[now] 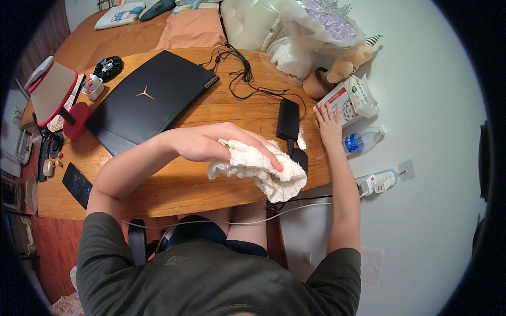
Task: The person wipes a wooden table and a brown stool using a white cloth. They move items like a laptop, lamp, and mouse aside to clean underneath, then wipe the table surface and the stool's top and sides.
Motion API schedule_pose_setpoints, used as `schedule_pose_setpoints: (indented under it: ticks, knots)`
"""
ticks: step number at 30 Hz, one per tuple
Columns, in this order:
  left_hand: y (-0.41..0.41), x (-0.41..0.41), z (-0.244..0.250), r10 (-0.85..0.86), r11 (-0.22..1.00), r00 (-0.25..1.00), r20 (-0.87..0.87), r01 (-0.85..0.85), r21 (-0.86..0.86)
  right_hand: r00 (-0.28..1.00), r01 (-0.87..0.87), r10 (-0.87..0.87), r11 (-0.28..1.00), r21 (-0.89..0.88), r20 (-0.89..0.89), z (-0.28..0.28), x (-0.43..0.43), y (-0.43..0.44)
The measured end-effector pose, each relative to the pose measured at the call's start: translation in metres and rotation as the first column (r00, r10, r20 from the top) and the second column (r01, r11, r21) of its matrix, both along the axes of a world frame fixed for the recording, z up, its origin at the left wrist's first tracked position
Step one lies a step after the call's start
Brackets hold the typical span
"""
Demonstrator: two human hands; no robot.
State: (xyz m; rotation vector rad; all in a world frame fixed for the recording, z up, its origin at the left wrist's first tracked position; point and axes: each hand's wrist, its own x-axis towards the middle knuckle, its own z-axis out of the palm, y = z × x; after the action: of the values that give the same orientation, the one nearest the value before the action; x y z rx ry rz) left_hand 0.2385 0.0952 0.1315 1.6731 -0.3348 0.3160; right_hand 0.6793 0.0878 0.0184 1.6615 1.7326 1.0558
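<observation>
A crumpled cream-white cloth is gripped in my left hand, which reaches in over the front part of the wooden table. The cloth hangs above the table's front right, close to a black power adapter. On the right, my right hand lies with fingers apart against the near side of a white and red cardboard box. A soft tissue pack rests on that box. Just beside my right wrist is a clear plastic bottle with a blue label.
A closed black laptop covers the table's left middle, its cable coiled behind. A lamp and a phone are at left. A wrapped bouquet and plush toy fill the back right. A power strip is at the wall.
</observation>
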Motion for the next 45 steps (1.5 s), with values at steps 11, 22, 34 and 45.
schedule_pose_setpoints:
  ticks: [11,22,34,45]
  knots:
    - [0.002,-0.001,-0.003,-0.020,1.000,1.000,0.001,0.020,0.000,0.895,-0.214,0.375,0.836,0.504,-0.241,0.080,-0.037,0.005]
    - [0.001,0.012,-0.009,-0.081,0.997,0.992,0.093,0.081,0.003,0.852,-0.143,0.347,0.875,0.463,-0.392,0.123,0.022,-0.006]
    - [0.001,0.026,-0.020,-0.041,0.998,0.999,0.012,0.041,0.045,0.677,0.326,0.241,0.748,0.578,-0.695,0.175,-0.035,0.052]
    - [0.098,0.119,-0.022,0.442,0.810,0.849,-0.290,-0.517,-0.276,-0.120,0.531,0.546,0.741,0.411,-0.829,0.237,0.055,0.151]
